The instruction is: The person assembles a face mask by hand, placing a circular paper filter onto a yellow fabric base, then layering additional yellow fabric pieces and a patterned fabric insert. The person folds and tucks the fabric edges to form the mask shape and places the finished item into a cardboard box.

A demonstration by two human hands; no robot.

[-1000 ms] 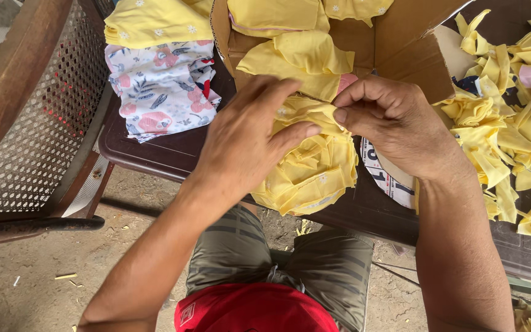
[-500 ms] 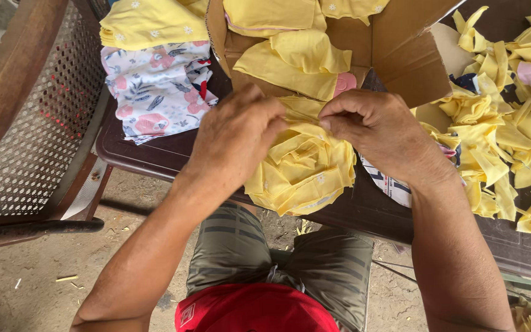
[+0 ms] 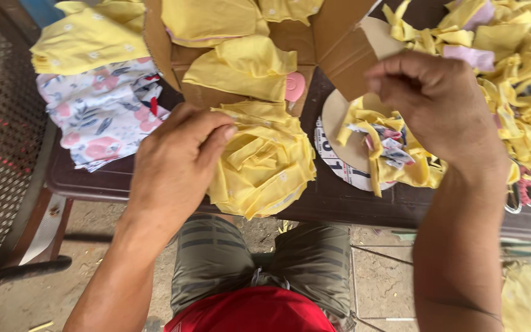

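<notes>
My left hand (image 3: 176, 163) pinches the top edge of a gathered, ruffled piece of yellow cloth (image 3: 265, 163) that lies at the near edge of a dark table (image 3: 339, 206). My right hand (image 3: 437, 104) is raised to the right of it, apart from the cloth. Its fingers are curled and pinched together. Whether they hold anything, I cannot make out. Under that hand lies a round cardboard disc (image 3: 338, 120) with yellow and floral scraps on it.
Folded yellow pieces rest on an opened cardboard box (image 3: 345, 43), beside a small pink object (image 3: 294, 86). Floral cloth (image 3: 102, 114) lies at the left and a heap of yellow scraps (image 3: 523, 80) at the right. A perforated metal chair (image 3: 1, 135) stands to the left.
My right hand has left the gathered yellow cloth and pulled up and away to the right. My left hand stays on the cloth's top edge.
</notes>
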